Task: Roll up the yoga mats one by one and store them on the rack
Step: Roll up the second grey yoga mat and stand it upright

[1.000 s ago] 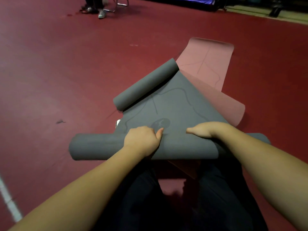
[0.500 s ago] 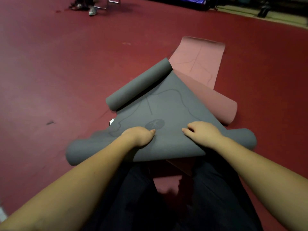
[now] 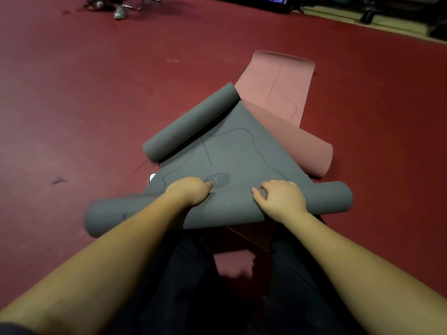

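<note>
A grey yoga mat (image 3: 232,151) lies on the red floor in front of me, rolled at its near end into a thick roll and curled at its far end. My left hand (image 3: 191,193) sits on top of the near roll with its fingers curled over the far side. My right hand (image 3: 281,198) rests on the same roll, fingers bent over it. A pink yoga mat (image 3: 273,81) lies partly under the grey one, flat at the far end and curled at its right side.
Red floor (image 3: 84,105) spreads all around. A person's feet (image 3: 118,13) and chair legs stand at the far left. Dark equipment lines the back edge. A small white object (image 3: 152,176) peeks out from under the grey mat's left side. My dark trousers fill the bottom.
Both hands have pushed the near roll forward, away from me. The roll has grown thicker and the flat grey stretch shorter.
</note>
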Demonstrator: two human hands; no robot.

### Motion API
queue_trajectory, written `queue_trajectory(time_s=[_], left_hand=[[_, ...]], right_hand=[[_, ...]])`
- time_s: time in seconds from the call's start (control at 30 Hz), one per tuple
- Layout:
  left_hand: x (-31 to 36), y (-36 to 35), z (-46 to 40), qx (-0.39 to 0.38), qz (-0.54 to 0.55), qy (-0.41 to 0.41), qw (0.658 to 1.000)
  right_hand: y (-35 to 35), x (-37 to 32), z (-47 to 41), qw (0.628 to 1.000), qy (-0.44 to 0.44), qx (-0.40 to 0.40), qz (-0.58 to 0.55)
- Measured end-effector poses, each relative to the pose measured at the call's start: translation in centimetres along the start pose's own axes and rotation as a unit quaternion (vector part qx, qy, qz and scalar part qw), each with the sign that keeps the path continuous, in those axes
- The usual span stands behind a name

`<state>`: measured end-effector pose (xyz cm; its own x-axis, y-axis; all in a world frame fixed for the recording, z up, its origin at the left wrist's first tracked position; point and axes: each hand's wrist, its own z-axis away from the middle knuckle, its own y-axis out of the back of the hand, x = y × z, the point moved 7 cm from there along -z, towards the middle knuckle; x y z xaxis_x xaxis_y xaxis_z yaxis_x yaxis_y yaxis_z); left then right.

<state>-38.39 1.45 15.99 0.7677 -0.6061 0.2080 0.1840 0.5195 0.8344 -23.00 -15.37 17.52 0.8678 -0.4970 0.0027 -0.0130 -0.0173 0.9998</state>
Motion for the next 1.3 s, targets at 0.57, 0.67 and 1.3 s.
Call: queue_trajectory(time_s=[0.57,0.67,1.3], left_hand=[[0.3,0.7,5.2,0.284,-0.098,-0.050,0.952],[0.6,2.3,5.7,0.272,-0.118,-0.054,0.953],[-1.4,0.2,1.7,-0.012,-0.006,0.018,1.000]], right_hand=[[0.1,0.3,-3.3,0.987,-0.040,-0.152,-0.035],[0.8,0.2,-3.4,0.977,-0.057,-0.196,-0.057],[1.8,-0.8,-1.2,0.992,0.033,-0.083,-0.088]])
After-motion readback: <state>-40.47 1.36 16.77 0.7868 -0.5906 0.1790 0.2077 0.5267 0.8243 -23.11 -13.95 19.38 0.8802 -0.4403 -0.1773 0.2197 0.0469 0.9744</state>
